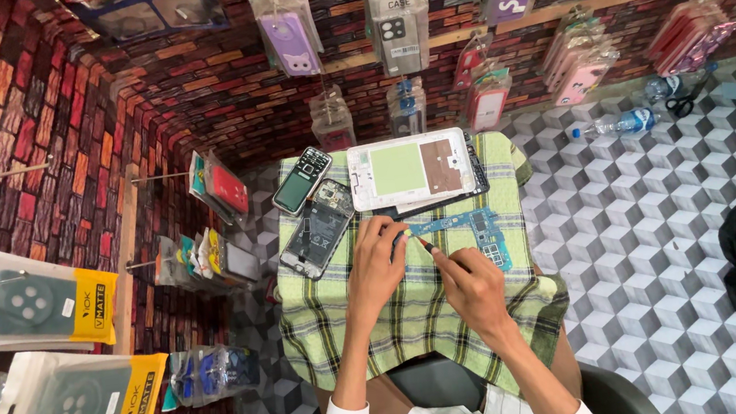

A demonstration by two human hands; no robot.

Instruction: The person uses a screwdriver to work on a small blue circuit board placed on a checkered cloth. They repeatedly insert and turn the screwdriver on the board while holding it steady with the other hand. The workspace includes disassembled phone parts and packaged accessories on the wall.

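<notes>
Both hands work mid-tabletop: the right hand pinches a thin red-tipped tool against a blue, irregular circuit board, which the left hand pins with closed fingers on the green plaid cloth. Beyond lies an opened white tablet frame.

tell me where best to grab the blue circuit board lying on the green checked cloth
Probably by the bare long edges of the blue circuit board, pinched from its right end. It lies flat on the green checked cloth, the left hand already presses its left end, and the right hand works a thin tool there.
</notes>
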